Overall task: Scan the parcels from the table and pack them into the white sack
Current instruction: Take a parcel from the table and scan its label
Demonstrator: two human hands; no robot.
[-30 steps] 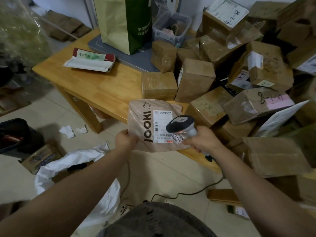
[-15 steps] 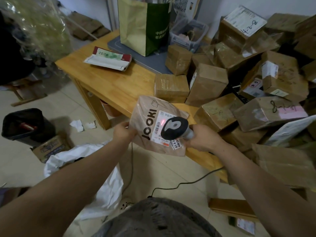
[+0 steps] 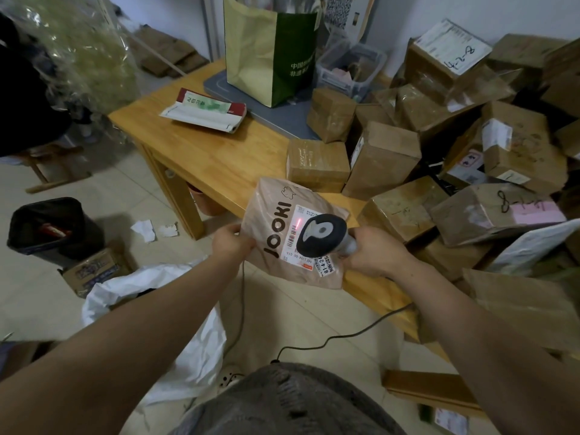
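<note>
My left hand (image 3: 230,243) grips the left edge of a tan JOOKI mailer bag (image 3: 276,227), held in the air at the table's near edge. My right hand (image 3: 375,251) holds a black-headed barcode scanner (image 3: 321,235) over the bag's white label, where a red light spot falls on the barcode. The white sack (image 3: 157,296) lies crumpled and open on the floor below my left forearm. Several brown cardboard parcels (image 3: 381,160) are heaped on the wooden table (image 3: 216,158) to the right.
A green-and-tan paper bag (image 3: 270,48) stands on a grey mat at the table's back, with a red-and-white packet (image 3: 204,113) near the left corner. A black bin (image 3: 50,229) and a small carton (image 3: 94,271) sit on the tiled floor. The scanner's cable (image 3: 345,335) trails across the floor.
The scanner has moved further over the label and its red light now falls on the barcode. The bag has tilted a little, and the view has shifted left.
</note>
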